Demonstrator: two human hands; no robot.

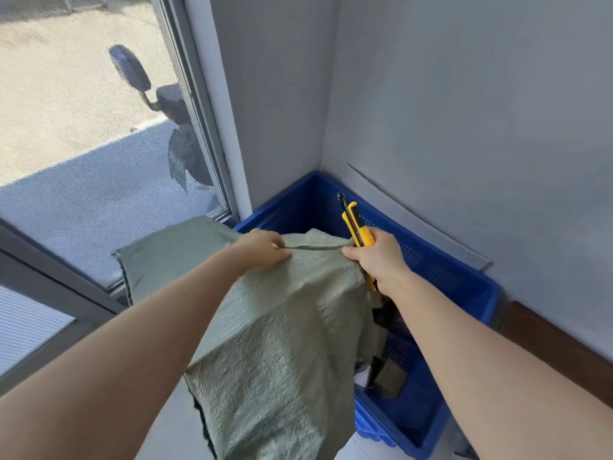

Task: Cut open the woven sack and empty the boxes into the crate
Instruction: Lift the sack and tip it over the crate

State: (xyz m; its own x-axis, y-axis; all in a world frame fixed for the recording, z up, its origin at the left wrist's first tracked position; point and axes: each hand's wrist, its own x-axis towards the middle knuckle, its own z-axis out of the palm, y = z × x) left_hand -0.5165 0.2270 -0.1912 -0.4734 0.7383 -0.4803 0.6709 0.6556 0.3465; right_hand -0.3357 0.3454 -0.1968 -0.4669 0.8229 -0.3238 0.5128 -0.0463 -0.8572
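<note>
A grey-green woven sack [278, 343] is draped over the left rim of a blue plastic crate [464, 283] standing in the room's corner. My left hand [262, 249] pinches the sack's upper edge. My right hand [378, 257] grips the same edge further right and also holds a yellow utility knife [356, 227], its tip pointing up and away. A few boxes [388, 373], dark and pale, lie in the crate under the sack's right side, partly hidden.
Grey walls meet right behind the crate. A large window [93, 127] with a mesh screen fills the left, with its sill beneath the sack. A dark brown ledge [557, 340] runs along the right wall.
</note>
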